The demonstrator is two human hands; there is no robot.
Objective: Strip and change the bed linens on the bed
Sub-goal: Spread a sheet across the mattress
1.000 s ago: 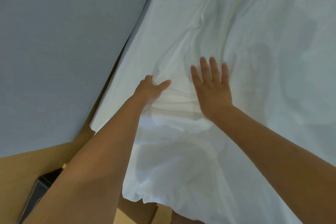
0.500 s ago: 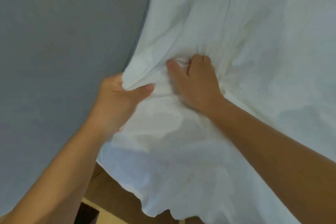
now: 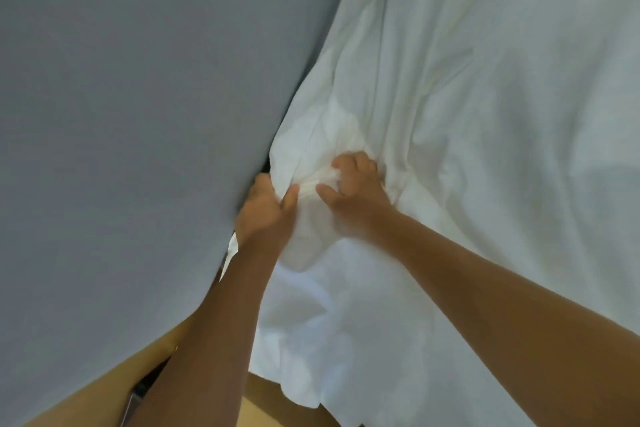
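Observation:
A white bed sheet [image 3: 485, 114] covers the bed on the right, wrinkled and bunched near its left edge. My left hand [image 3: 265, 211] grips a gathered fold of the sheet right beside the grey wall, thumb over the cloth. My right hand [image 3: 353, 191] clutches the same bunch from the right, fingers curled into the fabric. The two hands are almost touching. The sheet's lower edge hangs loose below my forearms. The mattress under the sheet is hidden.
A plain grey wall [image 3: 138, 114] fills the left half, tight against the bed's edge. A wooden surface [image 3: 104, 388] shows at the bottom left with a dark object [image 3: 133, 399] partly behind my left arm.
My right hand went from flat on the sheet to curled into it. Both hands have bunched more cloth and moved closer together, against the wall.

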